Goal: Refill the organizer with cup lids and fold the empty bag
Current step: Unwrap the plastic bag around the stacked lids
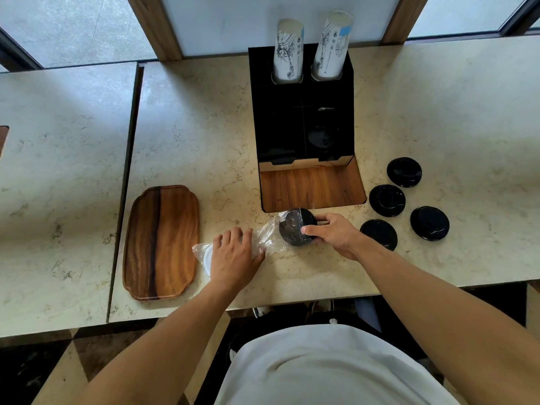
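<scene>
A clear plastic bag [264,233] lies on the marble table in front of the black organizer [301,112]. My left hand [233,255] presses flat on the bag's left end, where something white shows inside. My right hand [333,232] grips a stack of black cup lids [293,229] at the bag's open right end. Several loose black lids [387,200] lie on the table to the right of the organizer. One black lid [320,138] sits in the organizer's right compartment.
Two stacks of printed paper cups [287,52] stand in the organizer's back slots. A wooden panel [312,185] forms its front base. A wooden tray [162,241] lies to the left of my left hand. The table's [204,127] front edge is near my body.
</scene>
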Demonstrator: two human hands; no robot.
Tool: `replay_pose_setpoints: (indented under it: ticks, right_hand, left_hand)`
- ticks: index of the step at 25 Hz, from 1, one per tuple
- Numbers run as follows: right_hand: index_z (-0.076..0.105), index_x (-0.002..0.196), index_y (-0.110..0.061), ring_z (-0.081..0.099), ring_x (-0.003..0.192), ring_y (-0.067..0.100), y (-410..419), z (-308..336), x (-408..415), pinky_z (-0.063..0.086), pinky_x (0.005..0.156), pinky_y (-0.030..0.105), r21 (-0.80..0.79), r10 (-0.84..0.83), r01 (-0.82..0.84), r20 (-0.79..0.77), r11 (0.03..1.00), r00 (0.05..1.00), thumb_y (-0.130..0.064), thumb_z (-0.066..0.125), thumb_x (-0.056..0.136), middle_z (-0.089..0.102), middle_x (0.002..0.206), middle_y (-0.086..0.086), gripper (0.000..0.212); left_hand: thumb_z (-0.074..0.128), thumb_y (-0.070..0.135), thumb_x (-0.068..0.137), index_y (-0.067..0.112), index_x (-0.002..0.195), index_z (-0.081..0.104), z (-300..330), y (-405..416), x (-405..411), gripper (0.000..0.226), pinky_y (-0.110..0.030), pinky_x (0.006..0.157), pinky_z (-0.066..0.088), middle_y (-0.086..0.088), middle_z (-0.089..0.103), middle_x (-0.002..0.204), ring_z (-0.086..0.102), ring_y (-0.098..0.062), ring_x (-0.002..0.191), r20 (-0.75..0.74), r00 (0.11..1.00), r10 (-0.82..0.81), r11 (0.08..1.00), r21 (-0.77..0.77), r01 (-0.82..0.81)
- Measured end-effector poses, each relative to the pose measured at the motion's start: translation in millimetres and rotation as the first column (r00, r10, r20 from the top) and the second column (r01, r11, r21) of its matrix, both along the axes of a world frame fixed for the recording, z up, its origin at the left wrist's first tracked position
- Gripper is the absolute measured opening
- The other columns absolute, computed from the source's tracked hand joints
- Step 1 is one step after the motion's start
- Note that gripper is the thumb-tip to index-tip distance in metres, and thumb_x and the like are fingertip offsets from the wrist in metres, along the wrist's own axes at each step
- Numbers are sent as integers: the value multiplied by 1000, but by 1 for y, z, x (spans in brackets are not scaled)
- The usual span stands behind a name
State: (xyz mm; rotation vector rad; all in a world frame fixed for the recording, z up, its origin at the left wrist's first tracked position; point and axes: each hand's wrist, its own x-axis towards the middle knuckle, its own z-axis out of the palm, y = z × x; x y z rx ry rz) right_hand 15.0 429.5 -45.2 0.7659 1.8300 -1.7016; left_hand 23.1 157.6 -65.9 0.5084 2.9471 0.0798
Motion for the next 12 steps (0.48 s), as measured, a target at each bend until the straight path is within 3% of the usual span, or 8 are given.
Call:
replay_pose_setpoints:
  ticks: [2, 6, 10, 12]
  right_hand:
    - [63, 129, -6, 69, 111, 26, -2, 0, 0, 59, 88, 32, 2, -18, 18, -1, 1000, 1000, -14, 86, 80, 72, 120, 13, 55]
    - [65, 126, -6, 71, 104, 25, -7, 1, -1, 56, 74, 29, 38, -75, 75, 12, 996, 997, -15, 83, 83, 73, 116, 12, 47]
    - [63, 127, -16, 67, 111, 28, -8, 2, 0, 62, 87, 41, 39, -144, 144, 7, 989, 989, -17, 81, 82, 68, 121, 8, 48]
    - [64, 127, -20, 68, 110, 26, -1, 3, 0, 62, 81, 38, 48, -158, 158, -11, 986, 987, -20, 80, 82, 69, 121, 6, 48]
  left_hand:
    - [42, 62, 96, 16, 132, 56, 0, 0, 0, 60, -46, 97, 41, -10, 61, 118, 56, -31, 107, -6, 1000, -3, 1000, 4, 3]
    - [35, 64, 94, 17, 130, 56, -1, -2, -2, 63, -46, 98, 41, -9, 61, 118, 56, -30, 107, 8, 1000, -13, 1000, 3, 13]
    - [38, 64, 94, 17, 129, 56, -1, -4, -7, 62, -46, 100, 42, -9, 61, 120, 55, -31, 109, 19, 999, -43, 999, -7, 43]
    - [39, 63, 95, 17, 129, 56, -2, -4, -12, 60, -47, 100, 42, -10, 60, 121, 56, -31, 110, 23, 998, -51, 999, -11, 51]
